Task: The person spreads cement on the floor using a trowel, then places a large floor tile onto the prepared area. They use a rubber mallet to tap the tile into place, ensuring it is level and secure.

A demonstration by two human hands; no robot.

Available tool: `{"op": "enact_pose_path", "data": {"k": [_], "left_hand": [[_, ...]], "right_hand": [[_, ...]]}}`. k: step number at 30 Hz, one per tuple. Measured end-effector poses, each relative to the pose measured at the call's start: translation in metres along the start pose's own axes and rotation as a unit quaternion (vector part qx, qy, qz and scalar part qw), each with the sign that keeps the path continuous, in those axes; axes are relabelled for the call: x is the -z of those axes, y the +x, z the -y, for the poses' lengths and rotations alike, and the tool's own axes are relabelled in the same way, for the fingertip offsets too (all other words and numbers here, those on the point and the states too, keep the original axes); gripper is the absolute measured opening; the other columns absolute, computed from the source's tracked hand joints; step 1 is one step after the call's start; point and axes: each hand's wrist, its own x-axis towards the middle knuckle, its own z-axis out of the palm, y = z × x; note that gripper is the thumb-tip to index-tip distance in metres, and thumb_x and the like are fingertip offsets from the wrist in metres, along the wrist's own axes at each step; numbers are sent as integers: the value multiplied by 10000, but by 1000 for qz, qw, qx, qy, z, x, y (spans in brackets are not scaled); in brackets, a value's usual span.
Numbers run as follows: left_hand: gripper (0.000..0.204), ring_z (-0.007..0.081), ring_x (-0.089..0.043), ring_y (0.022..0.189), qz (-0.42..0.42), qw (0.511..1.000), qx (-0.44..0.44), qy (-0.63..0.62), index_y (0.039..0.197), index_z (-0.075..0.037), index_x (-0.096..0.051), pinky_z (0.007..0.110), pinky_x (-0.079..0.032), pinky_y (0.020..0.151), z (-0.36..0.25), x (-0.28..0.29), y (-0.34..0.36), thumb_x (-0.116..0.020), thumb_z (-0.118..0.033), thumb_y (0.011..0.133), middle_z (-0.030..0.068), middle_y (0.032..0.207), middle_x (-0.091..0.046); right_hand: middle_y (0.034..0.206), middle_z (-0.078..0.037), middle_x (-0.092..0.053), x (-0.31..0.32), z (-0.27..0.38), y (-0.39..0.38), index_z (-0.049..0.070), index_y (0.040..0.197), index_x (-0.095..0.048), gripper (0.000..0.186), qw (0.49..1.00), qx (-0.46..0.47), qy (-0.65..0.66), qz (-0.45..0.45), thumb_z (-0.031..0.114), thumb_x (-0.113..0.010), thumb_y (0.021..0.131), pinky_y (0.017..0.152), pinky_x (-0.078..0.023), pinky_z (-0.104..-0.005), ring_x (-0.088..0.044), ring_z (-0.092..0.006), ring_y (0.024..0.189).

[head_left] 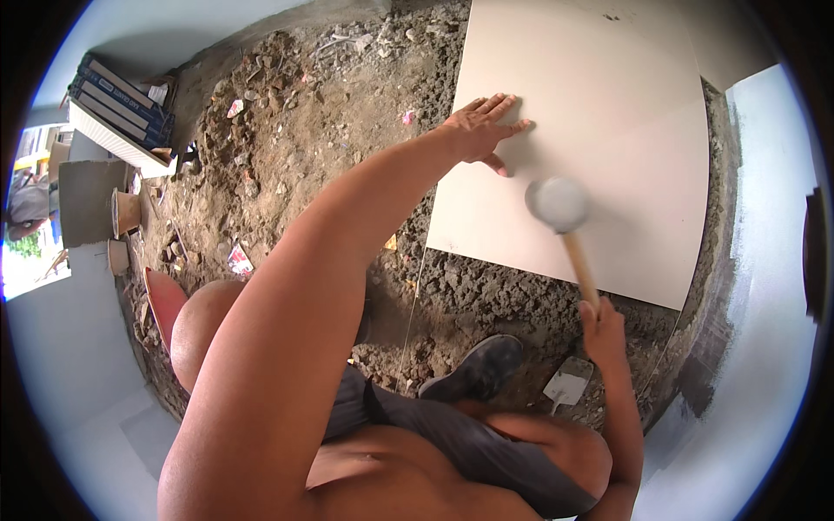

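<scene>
A large cream floor tile [599, 95] lies over rough grey mortar [495, 278]. My left hand [479, 130] is spread on the tile's left part, fingers apart, with nothing in it. In my right hand [603, 328] is the wooden handle of a mallet [580, 260], gripped near its end. The mallet's pale round head is slightly blurred and hangs over the tile, to the right of my left hand; whether it touches the surface I cannot tell. A trowel [569, 382] with a mortar-smeared blade lies on the ground below my right hand.
Loose soil and rubble [287, 148] cover the ground on the left. Stacked tile boxes [122, 100] lean at the back left, near buckets [126, 213]. A taut string [412, 321] runs beside the tile's corner. A painted wall [764, 260] bounds the right side.
</scene>
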Motion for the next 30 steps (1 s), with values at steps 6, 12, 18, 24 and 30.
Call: {"op": "enact_pose_path", "data": {"k": [6, 12, 18, 24, 30], "left_hand": [[1057, 272, -44, 1525, 1, 1000, 9, -20, 1569, -375, -138, 412, -107, 1250, 1, -2, -5, -617, -743, 703, 107, 1654, -28], [1111, 369, -121, 1507, -43, 997, -38, -46, 1573, -282, -205, 485, -186, 1214, -10, 6, 9, -722, -679, 674, 216, 1624, -109], [1330, 451, 9, 1499, 55, 998, -2, 19, 1590, -327, -35, 753, -250, 1057, -73, 32, 53, -741, -805, 570, 135, 1655, 69], [1374, 542, 87, 1455, 103, 995, 3, -11, 1569, -392, 41, 809, -221, 1032, -150, 79, 92, -757, -809, 532, 139, 1642, 139], [1386, 569, 93, 1440, 131, 991, 37, 2, 1564, -388, 79, 791, -294, 1007, -137, 77, 87, -744, -822, 537, 146, 1636, 158]], "right_hand": [[585, -91, -509, 18, 21, -24, -57, 914, -576, 340, 965, 76, 229, -108, 278, -558, 968, 503, -421, -346, -559, -188, 531], [629, -184, -528, 0, -33, -8, -34, 921, -572, 351, 992, -53, 112, -21, 309, -563, 996, 536, -432, -391, -577, -245, 546], [558, -49, -510, 78, 50, 20, 5, 892, -542, 421, 930, 76, 270, -239, 401, -499, 1029, 475, -427, -312, -528, -141, 477], [554, -13, -487, 62, -32, 83, 30, 865, -505, 399, 860, 96, 284, -412, 387, -468, 1041, 431, -431, -290, -506, -116, 445], [564, -48, -511, 121, -6, 98, 9, 826, -545, 549, 915, -92, 258, -296, 511, -442, 1022, 462, -439, -341, -530, -169, 460]]}}
